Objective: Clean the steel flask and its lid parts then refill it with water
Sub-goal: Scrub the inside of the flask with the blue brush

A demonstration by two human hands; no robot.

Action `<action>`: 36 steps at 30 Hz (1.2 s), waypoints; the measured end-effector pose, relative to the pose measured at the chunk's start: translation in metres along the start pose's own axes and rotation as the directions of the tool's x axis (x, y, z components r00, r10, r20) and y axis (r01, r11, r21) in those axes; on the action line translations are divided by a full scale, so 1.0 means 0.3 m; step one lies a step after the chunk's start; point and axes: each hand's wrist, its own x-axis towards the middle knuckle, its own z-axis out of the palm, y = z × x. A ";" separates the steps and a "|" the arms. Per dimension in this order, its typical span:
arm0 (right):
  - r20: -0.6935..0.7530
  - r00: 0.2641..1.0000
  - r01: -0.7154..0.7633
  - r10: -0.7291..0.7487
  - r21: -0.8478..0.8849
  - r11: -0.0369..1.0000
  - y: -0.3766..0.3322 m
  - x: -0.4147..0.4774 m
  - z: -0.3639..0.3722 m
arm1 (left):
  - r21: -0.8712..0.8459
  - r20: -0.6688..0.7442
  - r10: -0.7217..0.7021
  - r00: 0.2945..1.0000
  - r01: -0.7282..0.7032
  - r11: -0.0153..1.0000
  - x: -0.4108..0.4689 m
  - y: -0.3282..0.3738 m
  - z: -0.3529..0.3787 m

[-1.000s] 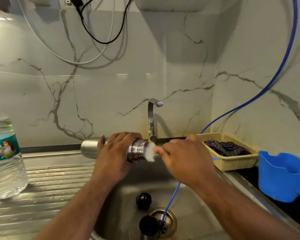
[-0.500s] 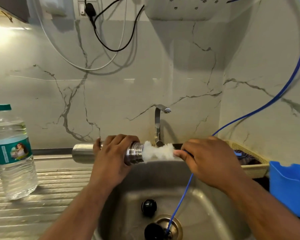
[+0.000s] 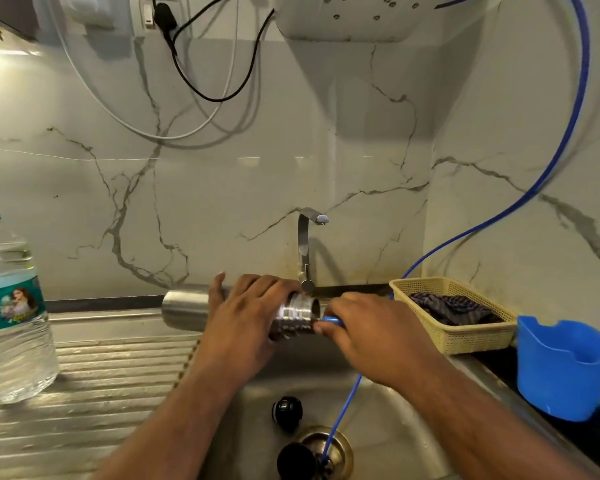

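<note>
White bristles, outside before, now hidden inside cylindrical brushed-steel flask (image 3: 186, 308), horizontal over steel sink (image 3: 395, 431). Left hand (image 3: 246, 323) grips flask by threaded neck; right hand (image 3: 374, 337) pinches blue brush handle (image 3: 333, 320) at its mouth.

Warm light glows from the upper left of the frame and leaves a thin glare line across the marble wall (image 3: 222, 188). A soft shadow falls beneath the white unit (image 3: 343, 19) at top centre. The steel flask (image 3: 184, 308) has a dull sheen. The edges bow with wide-angle distortion.
</note>
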 end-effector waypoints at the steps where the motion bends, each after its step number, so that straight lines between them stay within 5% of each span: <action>1: -0.021 1.000 -0.010 0.010 -0.002 1.000 0.023 0.002 -0.017 | -0.006 0.003 -0.044 0.999 0.044 0.999 -0.004 -0.029 -0.004; 5: -0.141 0.989 0.042 -0.049 -0.050 0.998 0.098 0.007 -0.050 | -0.068 0.000 -0.158 0.987 0.158 0.985 -0.014 -0.127 -0.031; 10: -0.172 0.981 0.052 -0.088 -0.206 0.977 0.008 0.002 -0.010 | -0.112 -0.036 0.066 0.997 -0.069 0.991 0.019 0.001 -0.017; 15: -0.305 0.952 0.019 -0.035 -0.056 0.998 0.137 -0.007 -0.095 | -0.231 -0.055 -0.188 0.981 0.171 0.958 -0.004 -0.133 -0.048; 20: -0.385 0.921 -0.067 0.057 -0.012 0.998 0.202 -0.038 -0.175 | -0.190 -0.187 -0.183 0.965 0.148 0.971 0.001 -0.180 -0.078; 31: -0.247 0.959 -0.128 0.136 0.048 0.991 0.309 -0.082 -0.245 | -0.085 -0.167 -0.193 0.967 0.181 0.980 -0.002 -0.197 -0.086; 36: -0.320 0.936 -0.140 0.145 0.041 0.989 0.331 -0.086 -0.251 | -0.062 -0.204 -0.220 0.954 0.212 0.975 0.002 -0.207 -0.102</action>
